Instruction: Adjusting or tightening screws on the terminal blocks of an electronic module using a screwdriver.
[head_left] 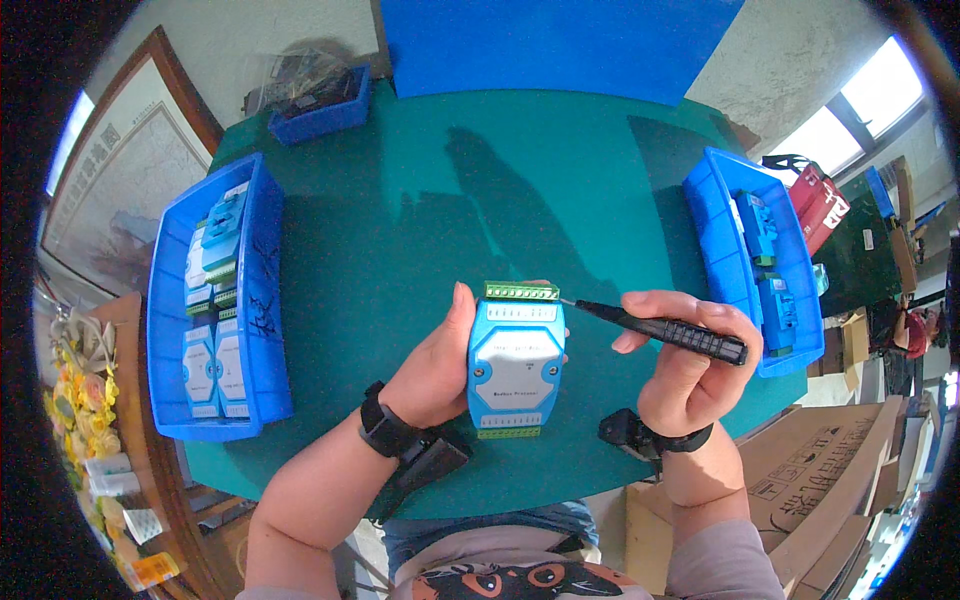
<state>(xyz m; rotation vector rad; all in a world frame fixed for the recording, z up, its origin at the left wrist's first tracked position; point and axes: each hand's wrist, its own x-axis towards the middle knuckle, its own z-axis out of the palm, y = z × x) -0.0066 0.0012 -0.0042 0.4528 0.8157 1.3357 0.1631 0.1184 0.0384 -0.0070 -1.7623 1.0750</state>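
Note:
My left hand (pixel 436 358) is closed around a blue and white electronic module (pixel 517 360), thumb along its left side and fingertips showing at its right edge. A green screw terminal block (pixel 522 291) runs along the module's far end, and another green terminal block (pixel 508 433) lines its near end. In my right hand (pixel 695 365) is a black-handled screwdriver (pixel 668 331), gripped between thumb and fingers. Its thin tip points left and meets the right end of the far terminal block; whether it sits in a screw cannot be made out.
A blue bin (pixel 270 330) of similar modules stands at the left of the green table (pixel 370 240). On the right, another blue bin (pixel 713 215) holds blue modules. A smaller blue box (pixel 325 122) with plastic bags sits far left. Cardboard boxes (pixel 800 470) flank my right arm.

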